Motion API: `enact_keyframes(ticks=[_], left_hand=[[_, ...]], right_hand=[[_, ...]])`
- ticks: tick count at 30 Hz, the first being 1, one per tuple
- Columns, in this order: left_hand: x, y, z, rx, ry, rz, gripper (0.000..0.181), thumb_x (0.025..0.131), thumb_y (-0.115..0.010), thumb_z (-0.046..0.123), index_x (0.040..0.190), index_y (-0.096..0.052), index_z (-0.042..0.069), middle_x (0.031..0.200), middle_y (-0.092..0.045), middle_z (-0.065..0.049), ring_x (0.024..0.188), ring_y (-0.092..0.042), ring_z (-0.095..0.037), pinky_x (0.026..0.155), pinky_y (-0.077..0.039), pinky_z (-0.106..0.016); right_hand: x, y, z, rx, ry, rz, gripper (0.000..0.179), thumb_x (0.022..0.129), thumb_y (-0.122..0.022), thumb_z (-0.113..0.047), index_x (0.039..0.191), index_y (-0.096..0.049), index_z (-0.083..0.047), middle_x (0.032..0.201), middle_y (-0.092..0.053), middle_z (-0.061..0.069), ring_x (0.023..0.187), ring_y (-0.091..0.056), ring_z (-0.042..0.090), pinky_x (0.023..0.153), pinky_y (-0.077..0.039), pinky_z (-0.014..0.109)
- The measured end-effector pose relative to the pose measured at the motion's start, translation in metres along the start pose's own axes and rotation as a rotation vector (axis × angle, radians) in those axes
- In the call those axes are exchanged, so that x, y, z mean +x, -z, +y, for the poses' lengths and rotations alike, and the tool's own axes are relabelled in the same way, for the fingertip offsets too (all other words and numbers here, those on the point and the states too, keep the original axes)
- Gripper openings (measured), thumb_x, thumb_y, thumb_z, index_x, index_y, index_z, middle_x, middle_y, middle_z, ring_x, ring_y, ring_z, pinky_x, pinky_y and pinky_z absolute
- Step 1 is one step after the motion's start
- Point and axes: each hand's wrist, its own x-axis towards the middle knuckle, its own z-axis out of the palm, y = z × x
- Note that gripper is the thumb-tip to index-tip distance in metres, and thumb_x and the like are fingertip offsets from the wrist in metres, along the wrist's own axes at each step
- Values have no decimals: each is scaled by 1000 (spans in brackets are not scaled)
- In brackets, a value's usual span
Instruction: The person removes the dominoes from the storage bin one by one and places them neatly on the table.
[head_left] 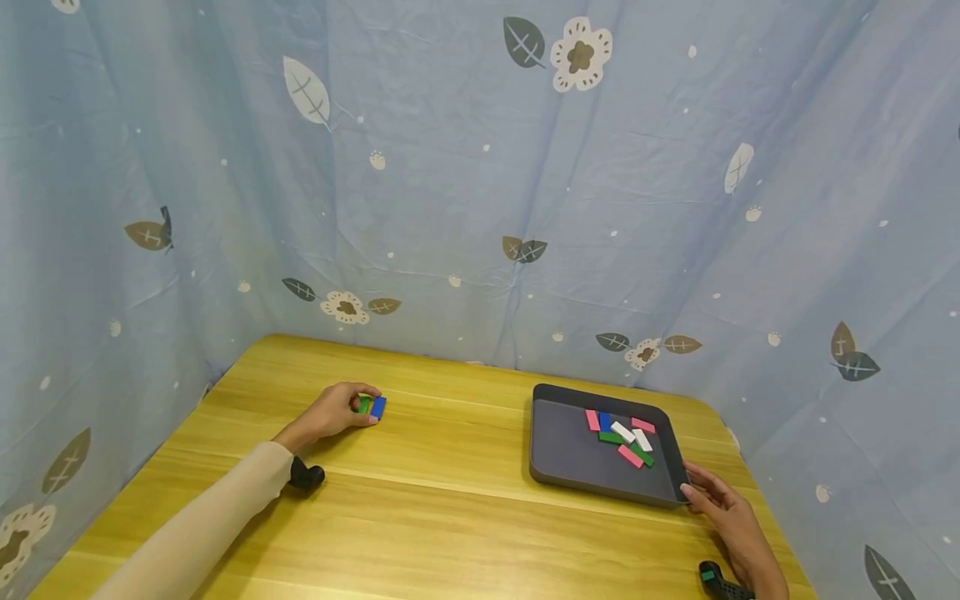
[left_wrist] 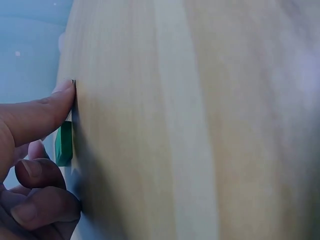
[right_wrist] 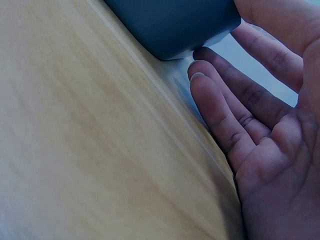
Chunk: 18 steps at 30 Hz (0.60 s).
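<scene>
At the left of the table, my left hand [head_left: 336,408] has its index finger and thumb at the two ends of a small blue domino-shaped block [head_left: 378,408], pinching it lengthwise. Beside it, partly hidden under the fingers, lies a green block [head_left: 364,405]; the left wrist view shows that green block [left_wrist: 64,145] between the finger above and the curled fingers below. My right hand [head_left: 726,518] grips the near right corner of a dark grey tray [head_left: 558,446], thumb at the rim. In the right wrist view, several fingers extend under and beside the tray's corner [right_wrist: 180,27].
Inside the tray lie several loose blocks: pink [head_left: 642,425], blue [head_left: 604,422], white [head_left: 622,432] and green [head_left: 611,437]. The yellow wooden table [head_left: 450,458] ends at a pale blue patterned curtain [head_left: 450,208]. Black wrist devices [head_left: 306,475] sit under both wrists.
</scene>
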Motion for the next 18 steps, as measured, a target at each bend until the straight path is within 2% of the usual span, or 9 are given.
enact_keyframes(ticks=[10, 15, 18], left_hand=[[4, 1, -4, 9, -7, -30, 51, 88, -83, 13, 134, -65, 1, 78, -47, -6, 70, -43, -20, 68, -38, -36], [4, 3, 2, 6, -19, -24, 55, 88, -84, 14, 137, -62, 1, 80, -50, -7, 69, -43, -20, 67, -39, -36], [5, 5, 8, -18, -26, -14, 53, 90, -82, 15, 137, -62, 4, 84, -53, -8, 67, -44, -20, 61, -38, -33]], right_hand=[[-1, 0, -2, 18, 10, -9, 74, 100, -66, -46, 159, -38, -11, 134, -52, -1, 102, -62, -1, 86, -56, 30], [-1, 0, -1, 17, 14, -9, 72, 101, -65, -44, 159, -38, -10, 137, -51, 4, 102, -62, -1, 86, -56, 30], [-1, 0, -1, 15, 16, -2, 73, 101, -65, -44, 159, -38, -10, 135, -52, 1, 102, -62, -1, 85, -56, 30]])
